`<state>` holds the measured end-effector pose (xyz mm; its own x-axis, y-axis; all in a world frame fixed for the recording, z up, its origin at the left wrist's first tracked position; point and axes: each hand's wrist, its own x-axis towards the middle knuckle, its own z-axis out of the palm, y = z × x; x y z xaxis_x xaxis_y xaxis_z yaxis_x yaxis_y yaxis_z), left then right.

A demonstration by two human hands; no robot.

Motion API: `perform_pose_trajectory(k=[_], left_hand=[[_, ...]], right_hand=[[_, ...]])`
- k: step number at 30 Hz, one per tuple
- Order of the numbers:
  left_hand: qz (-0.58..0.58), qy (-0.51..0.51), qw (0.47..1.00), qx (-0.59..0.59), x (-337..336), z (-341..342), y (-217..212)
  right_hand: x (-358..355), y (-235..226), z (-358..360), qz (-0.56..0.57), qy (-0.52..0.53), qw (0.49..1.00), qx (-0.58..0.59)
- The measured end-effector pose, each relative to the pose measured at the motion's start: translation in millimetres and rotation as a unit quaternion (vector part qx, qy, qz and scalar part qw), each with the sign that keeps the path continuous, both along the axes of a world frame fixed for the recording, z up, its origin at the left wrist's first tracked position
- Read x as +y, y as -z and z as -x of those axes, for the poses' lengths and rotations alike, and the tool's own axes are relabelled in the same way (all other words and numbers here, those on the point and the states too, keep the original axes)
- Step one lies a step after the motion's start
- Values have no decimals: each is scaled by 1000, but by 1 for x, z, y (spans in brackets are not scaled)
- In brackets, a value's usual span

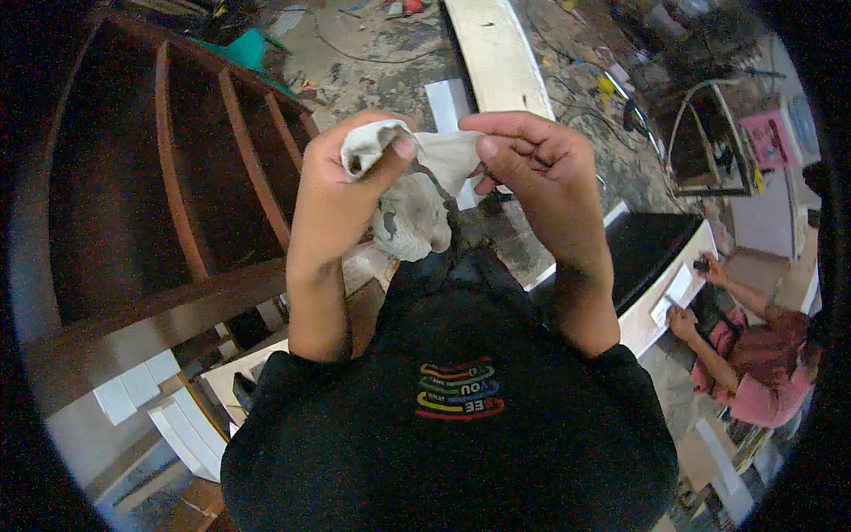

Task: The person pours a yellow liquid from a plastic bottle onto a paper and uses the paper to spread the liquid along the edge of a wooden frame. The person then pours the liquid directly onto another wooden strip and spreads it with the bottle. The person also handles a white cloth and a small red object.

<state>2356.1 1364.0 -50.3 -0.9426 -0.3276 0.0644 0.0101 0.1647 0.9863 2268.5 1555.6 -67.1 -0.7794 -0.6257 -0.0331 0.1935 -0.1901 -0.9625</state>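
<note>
A: What do the hands hold?
B: Left hand (341, 182) and right hand (532, 164) both pinch a stained grey rag (417, 191) at chest height, beside the dark wooden shelf unit (177, 177).
A: What step?
B: Seemingly unfolding it; spreading further needs both pinches kept.

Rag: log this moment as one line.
left hand: grips rag | right hand: pinches rag edge | beside: dark wooden shelf | background: seated person
</note>
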Motion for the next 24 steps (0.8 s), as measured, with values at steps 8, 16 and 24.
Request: perform_pose_trajectory(k=[8,16,24], left_hand=[[-61,-119,991,-27,-114,43,17],[-219,-137,965,56,-274,110,20],[-250,-349,900,74,-386,149,0]], right_hand=[[-123,-2,76,11,-79,997,-4],[-318,0,148,73,-38,996,-35],[-489,-20,205,86,-122,988,-32]])
